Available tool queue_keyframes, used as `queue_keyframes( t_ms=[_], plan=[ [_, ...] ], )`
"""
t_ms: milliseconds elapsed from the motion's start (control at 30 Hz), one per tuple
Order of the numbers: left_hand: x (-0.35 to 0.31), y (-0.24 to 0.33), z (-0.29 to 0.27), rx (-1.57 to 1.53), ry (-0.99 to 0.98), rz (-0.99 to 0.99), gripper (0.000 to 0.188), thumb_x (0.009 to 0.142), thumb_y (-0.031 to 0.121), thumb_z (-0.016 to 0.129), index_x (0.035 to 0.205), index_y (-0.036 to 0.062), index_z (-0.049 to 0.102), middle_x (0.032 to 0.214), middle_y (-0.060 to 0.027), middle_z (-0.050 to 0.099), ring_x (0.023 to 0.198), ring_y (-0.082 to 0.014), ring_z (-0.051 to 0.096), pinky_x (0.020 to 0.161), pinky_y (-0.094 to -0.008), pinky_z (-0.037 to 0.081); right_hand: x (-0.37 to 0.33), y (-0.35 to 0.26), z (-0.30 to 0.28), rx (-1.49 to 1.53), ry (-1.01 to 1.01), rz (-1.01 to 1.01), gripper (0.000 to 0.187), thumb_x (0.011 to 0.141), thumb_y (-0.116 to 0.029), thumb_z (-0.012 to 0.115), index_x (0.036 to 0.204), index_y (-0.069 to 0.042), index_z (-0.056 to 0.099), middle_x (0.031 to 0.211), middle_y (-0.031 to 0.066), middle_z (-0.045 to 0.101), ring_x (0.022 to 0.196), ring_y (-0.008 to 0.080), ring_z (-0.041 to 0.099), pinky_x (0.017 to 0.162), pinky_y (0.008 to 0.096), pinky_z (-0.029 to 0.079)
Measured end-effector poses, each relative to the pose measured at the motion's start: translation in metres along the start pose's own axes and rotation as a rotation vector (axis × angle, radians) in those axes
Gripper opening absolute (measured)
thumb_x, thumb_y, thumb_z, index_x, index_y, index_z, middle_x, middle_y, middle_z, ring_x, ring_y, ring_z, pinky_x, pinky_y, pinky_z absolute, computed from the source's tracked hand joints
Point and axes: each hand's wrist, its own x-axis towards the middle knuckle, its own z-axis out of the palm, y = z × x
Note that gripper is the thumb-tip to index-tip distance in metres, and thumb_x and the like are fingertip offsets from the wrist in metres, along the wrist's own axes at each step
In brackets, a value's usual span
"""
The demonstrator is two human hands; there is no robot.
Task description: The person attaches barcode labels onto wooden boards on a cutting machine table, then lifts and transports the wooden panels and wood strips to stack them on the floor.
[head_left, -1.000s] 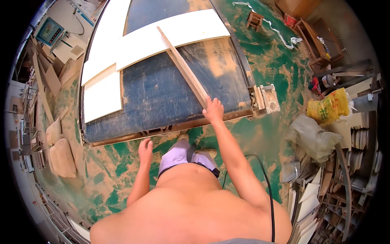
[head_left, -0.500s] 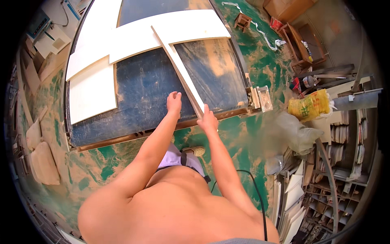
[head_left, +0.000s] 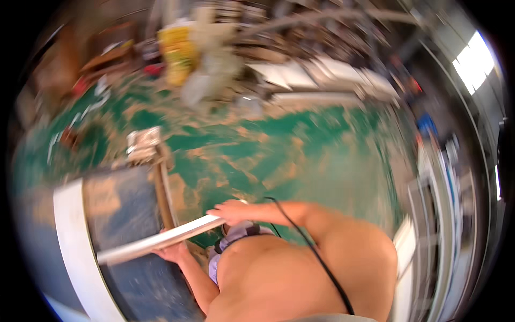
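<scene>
A long narrow white board strip (head_left: 155, 242) lies aslant over the near part of the dark worktable (head_left: 131, 193). My right hand (head_left: 229, 211) is closed round its right end, close to my waist. Farther along to the left, my left hand (head_left: 173, 251) grips it from below, with fingertips showing past its far edge. A wider white board (head_left: 80, 236) rests on the worktable near the strip's far end. Motion blurs the picture.
Green floor (head_left: 257, 145) with tan dust spreads beyond me. A yellow sack (head_left: 178, 53), a pale plastic bag (head_left: 214, 72) and stacked white boards (head_left: 308, 75) stand at the back. A black cable (head_left: 314, 249) hangs across my body. Frames (head_left: 429, 214) lean at the right.
My view has swung right, so the worktable sits at lower left. My left hand, earlier off the strip, now holds it along with my right.
</scene>
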Motion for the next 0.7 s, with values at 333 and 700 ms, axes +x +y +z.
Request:
queue_keyframes(
  t_ms=[333,700],
  plan=[
    [0.091,0.085,0.065,0.566,0.489,0.415,0.062,0.082,0.038,0.073,0.126,-0.0025,0.055,0.124,-0.0163,0.060,0.113,-0.0340,0.057,0.103,-0.0507,0.042,0.091,0.009,0.014,0.194,0.448,-0.035,0.048,0.078,-0.037,0.071,0.114,-0.009,0.057,0.099,0.0136,0.066,0.091,0.0366,0.065,0.075,0.0481,0.051],
    [0.097,0.168,-0.009,1.419,1.303,0.391,0.089,0.068,0.046,0.083,0.131,-0.0036,0.046,0.138,-0.0227,0.046,0.126,-0.0341,0.050,0.101,-0.0464,0.046,0.086,0.129,-0.028,0.269,0.122,0.203,0.054,0.080,-0.054,0.066,0.114,-0.012,0.066,0.108,0.0150,0.069,0.100,0.0348,0.065,0.084,0.0447,0.051]
  ],
)
